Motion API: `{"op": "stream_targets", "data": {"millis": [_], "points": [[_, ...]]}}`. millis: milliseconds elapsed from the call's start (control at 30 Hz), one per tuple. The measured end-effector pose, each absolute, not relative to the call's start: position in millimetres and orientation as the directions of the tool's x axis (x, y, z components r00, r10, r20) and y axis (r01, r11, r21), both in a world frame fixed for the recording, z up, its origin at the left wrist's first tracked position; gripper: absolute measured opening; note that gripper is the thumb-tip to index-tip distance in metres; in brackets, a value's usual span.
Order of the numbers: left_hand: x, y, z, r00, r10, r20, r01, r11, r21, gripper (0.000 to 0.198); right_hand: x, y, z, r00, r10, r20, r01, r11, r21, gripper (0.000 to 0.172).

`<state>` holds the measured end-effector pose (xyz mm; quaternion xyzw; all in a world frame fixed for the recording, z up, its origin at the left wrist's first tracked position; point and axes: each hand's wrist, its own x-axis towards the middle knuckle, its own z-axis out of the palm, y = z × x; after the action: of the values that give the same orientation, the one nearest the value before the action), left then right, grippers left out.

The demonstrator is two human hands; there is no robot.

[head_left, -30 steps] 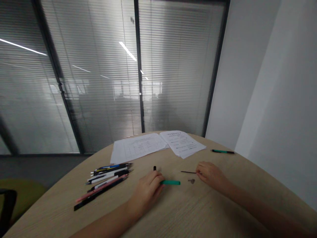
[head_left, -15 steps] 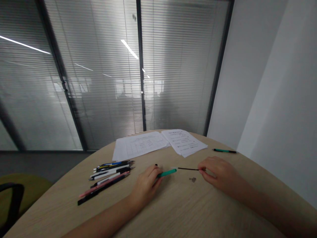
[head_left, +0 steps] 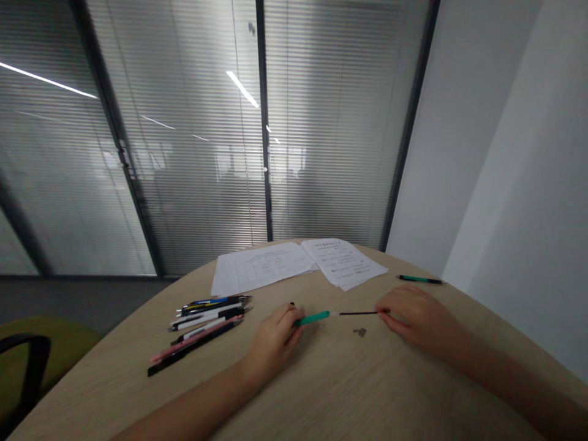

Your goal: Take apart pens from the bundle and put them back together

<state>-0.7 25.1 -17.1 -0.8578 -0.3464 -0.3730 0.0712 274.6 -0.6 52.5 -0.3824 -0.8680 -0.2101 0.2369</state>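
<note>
My left hand [head_left: 275,334] is closed around one end of a green pen barrel [head_left: 313,317], held just above the wooden table [head_left: 349,392]. My right hand [head_left: 411,315] pinches a thin dark refill [head_left: 358,313] whose tip points at the barrel's open end, almost touching it. A small dark spring-like part [head_left: 361,332] lies on the table between my hands. A tiny black piece [head_left: 292,304] sits just beyond my left fingers.
A row of several pens [head_left: 202,324] lies at the left of the table. Printed sheets [head_left: 298,264] lie at the far edge. Another green pen [head_left: 420,280] rests at the right. A dark chair [head_left: 22,367] stands at the lower left, with glass walls and blinds behind.
My left hand picked the green barrel up off the table. My right hand lifted the refill and lined it up with the barrel's end, then drew slightly right.
</note>
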Motion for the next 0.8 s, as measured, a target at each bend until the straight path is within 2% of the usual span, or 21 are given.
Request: {"op": "stream_targets", "data": {"millis": [233, 400, 533, 667, 733, 800], "points": [[-1, 24, -16, 0.548, 0.482, 0.683, 0.657, -0.754, 0.005, 0.011, 269, -9, 61, -0.661, 0.413, 0.626, 0.728, 0.555, 0.402, 0.031], [0, 22, -15, 0.601, 0.423, 0.678, 0.648, -0.754, -0.104, 0.013, 263, -14, 64, -0.689, 0.330, 0.645, 0.699, 0.539, 0.471, 0.035], [3, 18, -12, 0.648, 0.357, 0.673, 0.595, -0.788, -0.155, 0.013, 252, -18, 51, -0.699, 0.325, 0.637, 0.669, 0.612, 0.422, 0.032], [5, 12, -9, 0.692, 0.315, 0.650, 0.533, -0.830, -0.165, 0.012, 235, -27, 34, -0.688, 0.271, 0.673, 0.615, 0.711, 0.341, 0.022], [5, 10, -9, 0.694, 0.309, 0.650, 0.517, -0.843, -0.152, 0.012, 232, -29, 30, -0.653, 0.260, 0.711, 0.625, 0.715, 0.312, 0.019], [6, 10, -9, 0.670, 0.342, 0.659, 0.521, -0.849, -0.089, 0.012, 237, -27, 30, -0.593, 0.296, 0.749, 0.674, 0.692, 0.260, 0.020]]}}
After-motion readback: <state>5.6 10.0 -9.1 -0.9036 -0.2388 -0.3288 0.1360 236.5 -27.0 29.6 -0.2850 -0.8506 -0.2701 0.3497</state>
